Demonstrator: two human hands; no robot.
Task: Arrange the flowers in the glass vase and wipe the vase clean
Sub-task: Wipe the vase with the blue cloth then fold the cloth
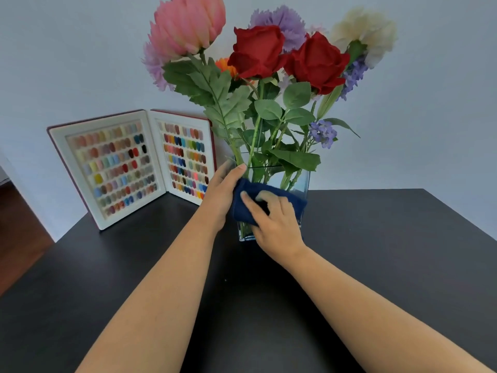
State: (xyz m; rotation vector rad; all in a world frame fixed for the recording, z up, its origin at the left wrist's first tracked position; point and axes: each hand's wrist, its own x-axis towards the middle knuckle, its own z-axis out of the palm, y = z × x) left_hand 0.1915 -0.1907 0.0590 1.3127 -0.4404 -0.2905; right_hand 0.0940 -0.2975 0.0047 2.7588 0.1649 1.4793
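Black tabletop (376, 265) against a pale wall carries the glass vase (302, 181) of flowers (258, 49) (far centre); right hand (277, 222) presses a blue cloth (250, 195) to it, left hand (223, 189) grips its left edge; colour-swatch book (134, 162) stands left.

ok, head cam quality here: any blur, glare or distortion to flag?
Head view: soft, even light with no hard shadows. The black table edges bow from wide-angle distortion. The flowers and the swatch book look slightly soft. The glass vase shows only a faint pale reflection, no strong glare. The right hand on the blue cloth is a little smeared.
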